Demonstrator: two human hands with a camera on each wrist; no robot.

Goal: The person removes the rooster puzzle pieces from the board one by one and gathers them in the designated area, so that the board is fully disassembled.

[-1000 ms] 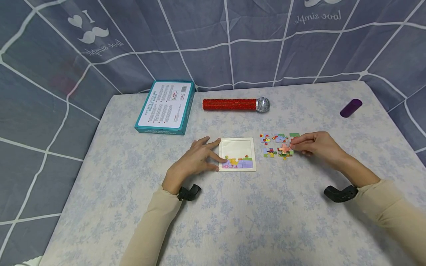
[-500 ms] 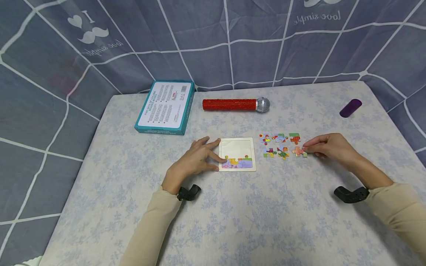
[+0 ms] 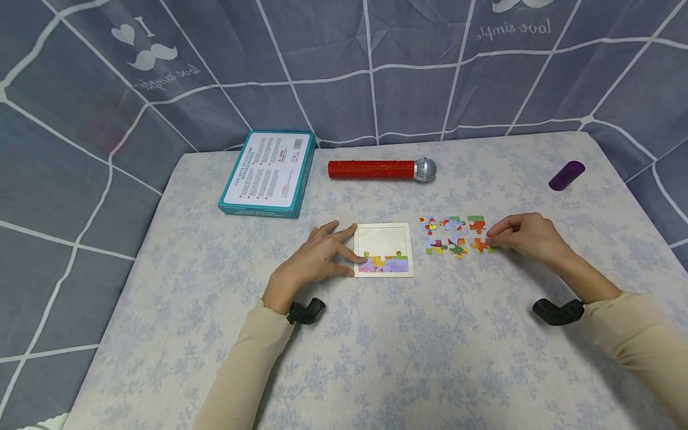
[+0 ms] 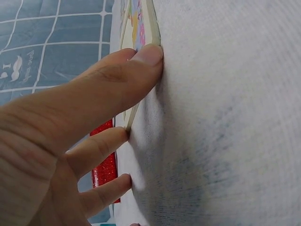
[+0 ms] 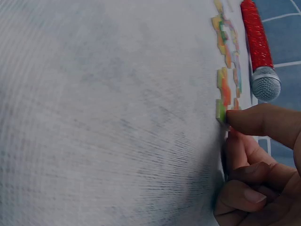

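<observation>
The square puzzle tray (image 3: 382, 233) lies flat, with a joined row of pieces (image 3: 383, 263) along its near side. My left hand (image 3: 317, 254) holds its left rim, thumb at the near corner and index fingertip just inside. Two other fingers are spread, one touching the far corner. Right of the tray, loose jigsaw pieces lie in two rows. An orange-and-green puzzle piece (image 3: 480, 245) ends the near row on the right, and my right hand (image 3: 529, 236) pinches its right edge between thumb and index finger. In the right wrist view those fingertips partly cover the puzzle piece (image 5: 221, 110).
A red microphone (image 3: 371, 169) with a silver head lies behind the tray. The teal-edged box (image 3: 267, 173) is at the back left, and a purple cylinder (image 3: 567, 175) at the back right. A tile-patterned curtain (image 3: 408, 95) hangs behind the table.
From over the near row, my right hand has moved the puzzle piece right to the row's end, then shifted it slightly left. My left hand and the tray have stayed put.
</observation>
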